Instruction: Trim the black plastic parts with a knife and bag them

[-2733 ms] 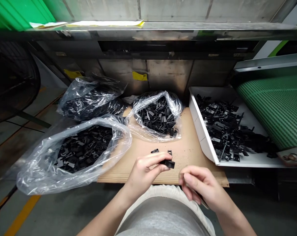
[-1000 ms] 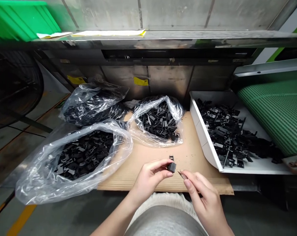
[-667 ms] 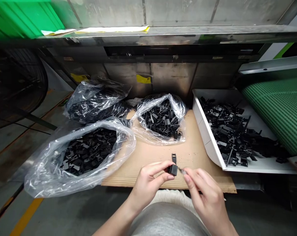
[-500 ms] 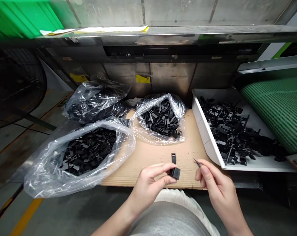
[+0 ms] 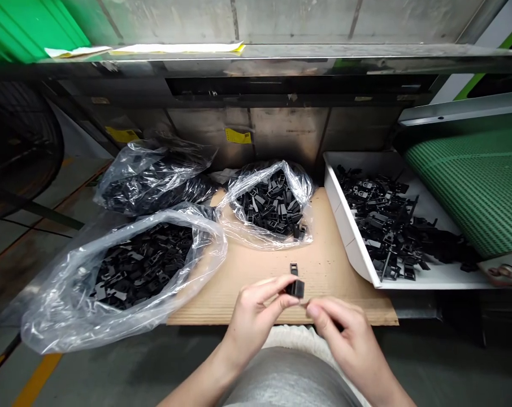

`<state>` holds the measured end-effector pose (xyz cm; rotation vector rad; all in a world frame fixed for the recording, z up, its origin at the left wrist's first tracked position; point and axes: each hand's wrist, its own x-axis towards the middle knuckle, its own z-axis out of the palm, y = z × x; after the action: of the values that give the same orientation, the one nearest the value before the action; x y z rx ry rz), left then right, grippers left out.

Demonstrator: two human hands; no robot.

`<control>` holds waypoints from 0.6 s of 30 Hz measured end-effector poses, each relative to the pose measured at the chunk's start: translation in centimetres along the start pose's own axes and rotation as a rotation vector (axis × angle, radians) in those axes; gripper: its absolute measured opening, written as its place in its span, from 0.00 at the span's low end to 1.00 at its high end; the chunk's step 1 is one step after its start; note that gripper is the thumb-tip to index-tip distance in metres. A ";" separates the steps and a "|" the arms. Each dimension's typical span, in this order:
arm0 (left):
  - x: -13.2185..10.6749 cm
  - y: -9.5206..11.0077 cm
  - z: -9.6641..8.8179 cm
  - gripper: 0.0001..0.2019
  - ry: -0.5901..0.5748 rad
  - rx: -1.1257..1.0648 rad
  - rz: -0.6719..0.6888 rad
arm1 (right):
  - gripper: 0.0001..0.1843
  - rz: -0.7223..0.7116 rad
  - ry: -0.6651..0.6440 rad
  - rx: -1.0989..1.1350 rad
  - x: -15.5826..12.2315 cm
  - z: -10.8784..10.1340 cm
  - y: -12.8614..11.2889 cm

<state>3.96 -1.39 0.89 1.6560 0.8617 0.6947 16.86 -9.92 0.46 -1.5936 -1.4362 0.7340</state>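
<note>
Between the thumb and fingers of my left hand (image 5: 256, 311) is a small black plastic part (image 5: 297, 289), its square end turned to the right. My right hand (image 5: 345, 328) is closed in a pinch on a thin, pointed blade-like tool (image 5: 304, 305). Its tip is close to the lower edge of the held part; whether they touch I cannot tell. Just behind my left fingers, another black plastic part (image 5: 294, 268) lies on the cardboard sheet (image 5: 256, 265).
Behind the hands, an open clear bag (image 5: 264, 240) holds black parts. Left of it are a larger open bag (image 5: 65, 305) and a folded-over bag (image 5: 129, 169). On the right, a white tray (image 5: 349, 243) of black parts sits beside a green conveyor belt (image 5: 472, 169).
My right hand has moved left, bringing the pointed tool up to the held part. My left hand keeps its grip. The whole view has shifted slightly.
</note>
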 end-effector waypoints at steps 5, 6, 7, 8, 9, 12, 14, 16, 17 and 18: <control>0.9 -0.9 0.2 0.09 0.067 0.072 -0.041 | 0.15 0.067 0.027 0.138 0.2 -0.4 0.3; 0.9 -1.1 0.0 0.09 0.062 0.087 -0.044 | 0.15 0.120 0.069 0.169 0.3 -0.8 0.7; 0.9 -1.3 -0.1 0.10 0.052 0.080 -0.070 | 0.15 0.173 0.101 0.193 0.4 -1.1 1.1; 0.9 -1.4 -0.2 0.11 0.035 0.041 -0.116 | 0.15 0.219 0.121 0.209 0.4 -1.4 1.6; 0.8 -1.6 -0.4 0.13 0.007 -0.028 -0.169 | 0.15 0.255 0.131 0.217 0.3 -1.5 2.0; 0.5 -1.7 -0.6 0.16 -0.086 -0.314 -0.217 | 0.16 0.267 0.107 0.200 0.0 -1.3 2.7; 0.3 -1.5 -0.6 0.15 -0.057 -0.443 -0.180 | 0.16 0.208 0.109 0.137 -0.3 -0.8 2.6; 0.2 -1.1 -0.5 0.12 0.009 -0.487 -0.166 | 0.13 0.097 0.156 0.034 -0.5 -0.4 2.2; 0.2 -0.9 -0.4 0.10 0.035 -0.484 -0.174 | 0.11 0.025 0.186 -0.022 -0.5 -0.2 1.9; 0.1 -0.7 -0.4 0.11 0.049 -0.470 -0.186 | 0.09 -0.053 0.209 -0.073 -0.5 -0.1 1.7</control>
<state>3.55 -0.94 0.28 1.1299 0.8016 0.7439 17.70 -10.43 -0.99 -1.6293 -1.3596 0.4730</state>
